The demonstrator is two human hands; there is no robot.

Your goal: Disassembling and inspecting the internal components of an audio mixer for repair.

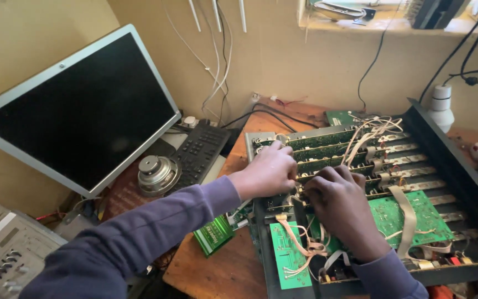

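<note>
L hand [269,170]: fingers curled down, tips buried among the upright boards [333,145] at the left end of the chassis [443,149]; looks like a pinch on a board edge, but can't tell exactly what's gripped since the tips are hidden. R hand [338,202]: fingers bent, knuckles up, tips pressed into the same row of boards just beside the L hand; grip also hidden, can't tell if it holds anything. Both hands nearly touching, thumbs toward each other.

Boards stand on edge in parallel rows across the open chassis, w/ beige ribbon cables [369,135] looping over them. Flat green board [410,213] lies under and right of the R wrist, a wide ribbon [408,213] crossing it. Smaller green board [289,254] at the chassis front-left, w/ loose wires. Both sleeves purple.

Chassis sits on a wood table [222,266]. A loose green board [214,235] lies at the table edge, below the L forearm. Further left: speaker driver [156,174], black keypad [200,152], big dark monitor [81,111] leaning on the wall, grey audio unit [4,252] at bottom left. White bulb [441,105] behind the chassis at right; cables hang down the wall.
</note>
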